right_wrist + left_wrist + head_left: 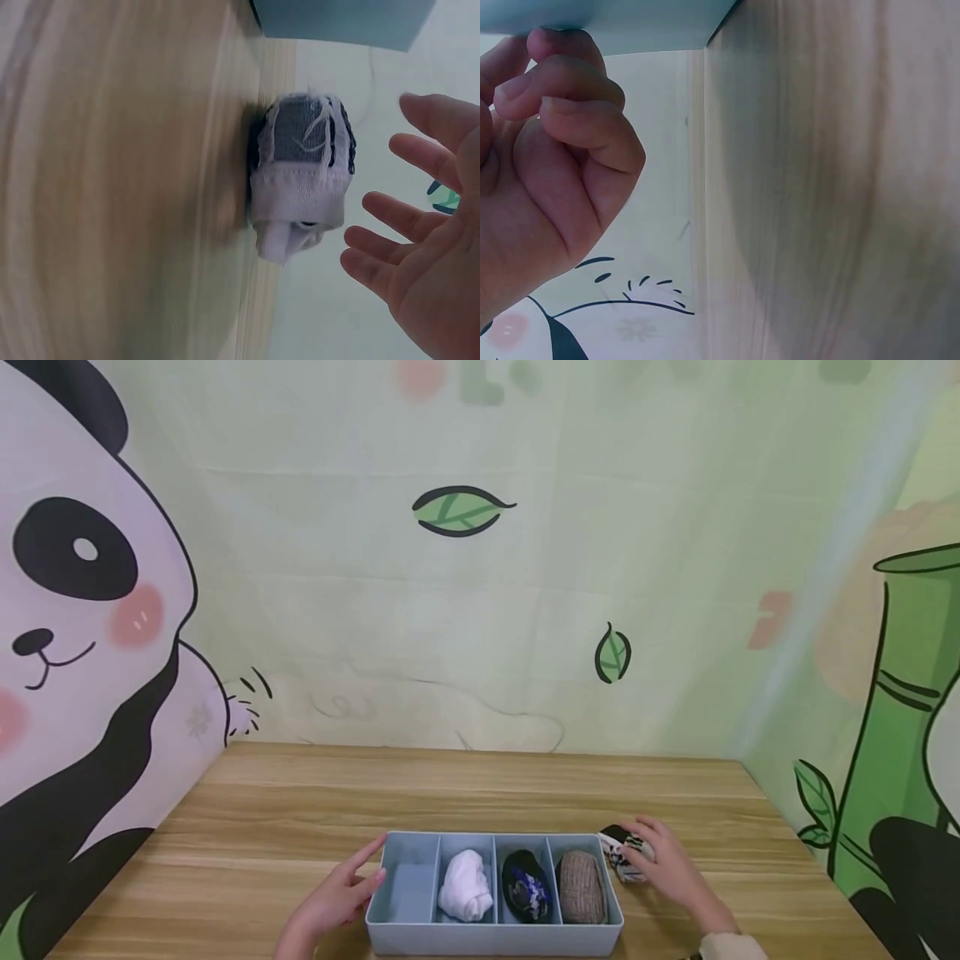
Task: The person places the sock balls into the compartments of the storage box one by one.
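Note:
My left hand (335, 895) holds the left end of a blue-grey divided storage box (495, 938), its thumb over the rim and index finger at the back corner. In the left wrist view, the other fingers curl beneath the box wall. A rolled pair of socks (304, 172), white with grey and black, lies on the table just right of the box. My right hand (667, 864) is over these socks with fingers spread, and the right wrist view shows a gap between fingertips and fabric.
In the box, the leftmost compartment (411, 885) shows its bare floor. The others hold a white sock bundle (467, 887), a black one with blue pattern (527, 887) and a brown knit one (581, 887). A printed panda backdrop (337, 568) stands behind the wooden table (465, 777).

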`<state>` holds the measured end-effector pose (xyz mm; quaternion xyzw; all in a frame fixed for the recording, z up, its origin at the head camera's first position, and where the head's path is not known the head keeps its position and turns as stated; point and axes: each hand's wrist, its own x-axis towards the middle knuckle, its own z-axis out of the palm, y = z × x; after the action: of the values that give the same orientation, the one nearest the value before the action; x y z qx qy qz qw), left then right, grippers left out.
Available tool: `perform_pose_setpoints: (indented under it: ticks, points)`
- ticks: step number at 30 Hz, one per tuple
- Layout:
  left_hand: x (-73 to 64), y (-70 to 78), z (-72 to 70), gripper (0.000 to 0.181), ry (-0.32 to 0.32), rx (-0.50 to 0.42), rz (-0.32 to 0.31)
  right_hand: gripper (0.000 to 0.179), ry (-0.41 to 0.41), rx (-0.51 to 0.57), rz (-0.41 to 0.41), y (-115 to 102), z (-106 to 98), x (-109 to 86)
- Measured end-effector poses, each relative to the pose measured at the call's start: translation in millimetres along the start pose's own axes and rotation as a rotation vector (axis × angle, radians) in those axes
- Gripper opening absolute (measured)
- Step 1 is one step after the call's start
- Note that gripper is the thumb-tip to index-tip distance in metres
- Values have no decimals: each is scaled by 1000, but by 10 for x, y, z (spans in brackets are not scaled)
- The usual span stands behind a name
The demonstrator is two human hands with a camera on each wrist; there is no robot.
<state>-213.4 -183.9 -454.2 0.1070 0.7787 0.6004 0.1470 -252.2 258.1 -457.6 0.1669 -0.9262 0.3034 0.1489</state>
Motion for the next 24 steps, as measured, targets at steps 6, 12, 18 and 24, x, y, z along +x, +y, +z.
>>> perform_pose_setpoints:
  ticks: [6, 12, 18, 24]
  points:
    - [-1, 3, 1, 56, 0, -7, -6, 49, -79, 29, 18, 55, -30, 22]
    - [-2, 11, 0, 57, -1, -6, -4, 57, -156, 46, 51, 72, -63, 17]
    - [-8, 28, -2, 57, -6, -4, 0, 59, -204, 52, 90, 80, -65, 23]
    - [-15, 37, 4, 56, -4, -4, 4, 60, -219, 23, 104, 79, -44, 38]
